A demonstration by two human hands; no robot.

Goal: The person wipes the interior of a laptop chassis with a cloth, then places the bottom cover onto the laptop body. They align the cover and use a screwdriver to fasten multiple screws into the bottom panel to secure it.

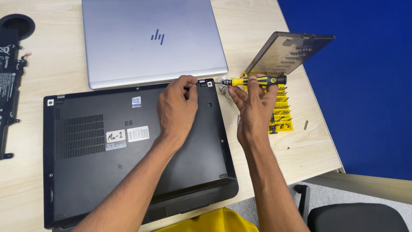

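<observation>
The right hand (253, 105) pinched the yellow-and-black screwdriver (253, 80) level, its tip pointing toward the black laptop's (128, 150) hinge corner, which the left hand's (177, 107) curled fingertips steadied just beside that tip.

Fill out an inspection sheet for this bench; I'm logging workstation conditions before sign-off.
Surface: light wood table, loose screws near its right edge.
Job's things: black laptop lying base-up; yellow-black screwdriver held level near its top right corner.
Clutter: closed silver laptop; open bit case; black battery pack.
Grippers: left hand on the laptop's corner; right hand holding the screwdriver.
Cables: short leads on the battery pack.
Surroundings: blue wall, black chair.
</observation>
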